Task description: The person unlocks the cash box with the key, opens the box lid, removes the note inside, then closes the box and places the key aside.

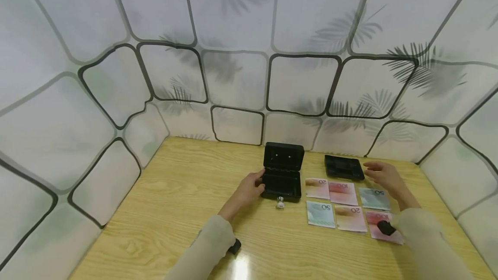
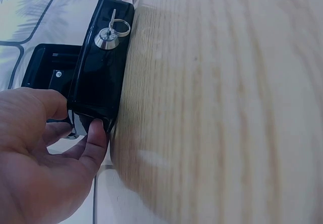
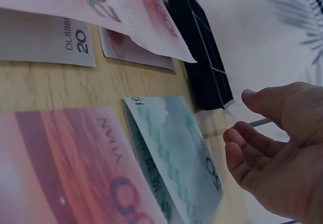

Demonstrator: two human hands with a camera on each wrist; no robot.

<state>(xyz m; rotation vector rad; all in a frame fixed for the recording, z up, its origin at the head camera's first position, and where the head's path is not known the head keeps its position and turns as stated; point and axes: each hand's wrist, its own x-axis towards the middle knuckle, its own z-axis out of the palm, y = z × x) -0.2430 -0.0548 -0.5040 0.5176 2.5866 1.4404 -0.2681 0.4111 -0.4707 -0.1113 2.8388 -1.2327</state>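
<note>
A black cash box stands on the table with its lid raised toward the back wall. My left hand grips its left end, thumb and fingers around the corner in the left wrist view. A key with a ring sits in the silver lock on the front. To the right of the box lies a black compartment tray. Beside the tray's right end hovers my right hand, fingers loosely bent and holding nothing; the right wrist view shows a gap between fingertips and tray.
Several folded banknotes lie in two rows in front of the tray, among them a pink 100, a green 50 and a 20. A patterned wall borders the wooden table at the back and sides.
</note>
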